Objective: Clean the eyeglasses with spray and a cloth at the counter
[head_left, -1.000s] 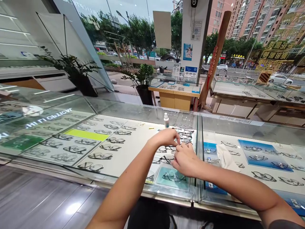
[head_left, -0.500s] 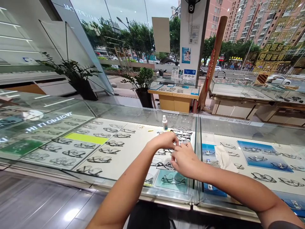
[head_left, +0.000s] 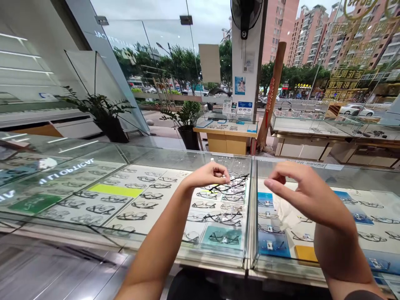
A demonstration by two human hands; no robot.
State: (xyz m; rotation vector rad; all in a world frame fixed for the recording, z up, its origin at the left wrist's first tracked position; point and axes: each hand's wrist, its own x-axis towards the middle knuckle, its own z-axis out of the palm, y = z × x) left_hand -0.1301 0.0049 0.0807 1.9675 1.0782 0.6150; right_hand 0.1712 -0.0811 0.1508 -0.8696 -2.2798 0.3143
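My left hand (head_left: pixel 206 175) hovers over the glass display counter (head_left: pixel 162 155) with its fingers pinched on the temple of a black eyeglass frame (head_left: pixel 227 186). That frame sits at the top of a small pile of black frames on the glass. My right hand (head_left: pixel 298 191) is raised over the neighbouring case to the right. Its fingers are loosely curled and apart, with nothing in them. Under it a white cloth (head_left: pixel 283 209) lies on the glass. Only the white cap of a small bottle (head_left: pixel 212 159) shows behind my left hand.
Rows of eyeglasses (head_left: pixel 137 193) lie inside the cases on white, green and blue cards. A metal seam (head_left: pixel 251 208) divides the two cases. Beyond stand potted plants (head_left: pixel 187 116), another display table (head_left: pixel 227 133) and shop windows.
My right hand has left the frames and swung up and to the right. My left hand has stayed pinched on a frame and risen slightly. The view has tilted up.
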